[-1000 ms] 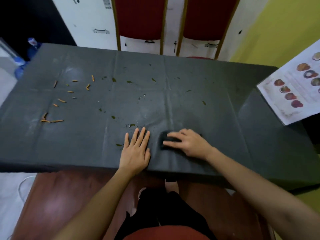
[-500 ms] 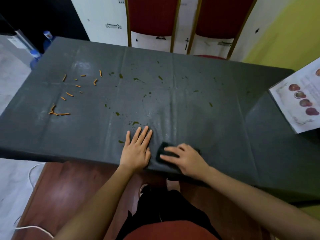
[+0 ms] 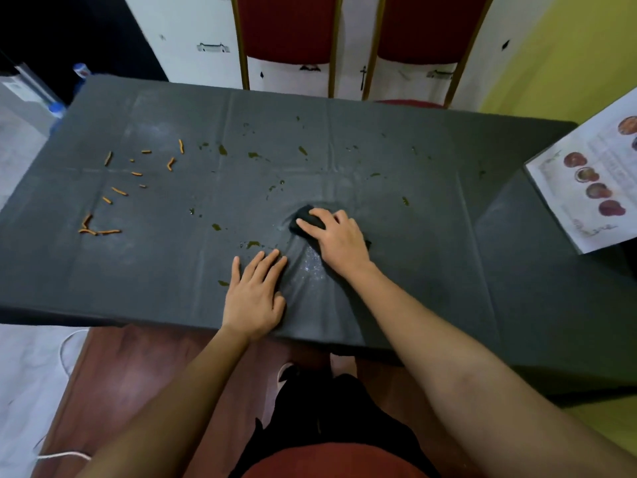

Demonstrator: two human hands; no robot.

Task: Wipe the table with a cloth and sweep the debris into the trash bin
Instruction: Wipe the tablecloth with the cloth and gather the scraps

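Note:
A dark grey cover lies over the table (image 3: pixel 396 160). My right hand (image 3: pixel 339 241) presses a small dark cloth (image 3: pixel 305 219) flat onto the middle of the table; the cover puckers around it. A wet, glistening streak (image 3: pixel 312 267) trails behind the cloth toward me. My left hand (image 3: pixel 255 294) lies flat, fingers spread, near the front edge and holds nothing. Several orange strips of debris (image 3: pixel 119 191) are scattered at the left. Small green scraps (image 3: pixel 253 155) dot the middle and far side. No trash bin is in view.
Two red chairs (image 3: pixel 289 29) with gold frames stand against the far edge. A printed sheet with food pictures (image 3: pixel 593 188) rests at the right. Blue-capped bottles (image 3: pixel 81 72) stand off the far left corner. A white cable (image 3: pixel 65 350) lies on the floor at left.
My right hand has pushed the cloth from the front edge away from me to the middle of the table, leaving a wet streak. My left hand has stayed flat in place.

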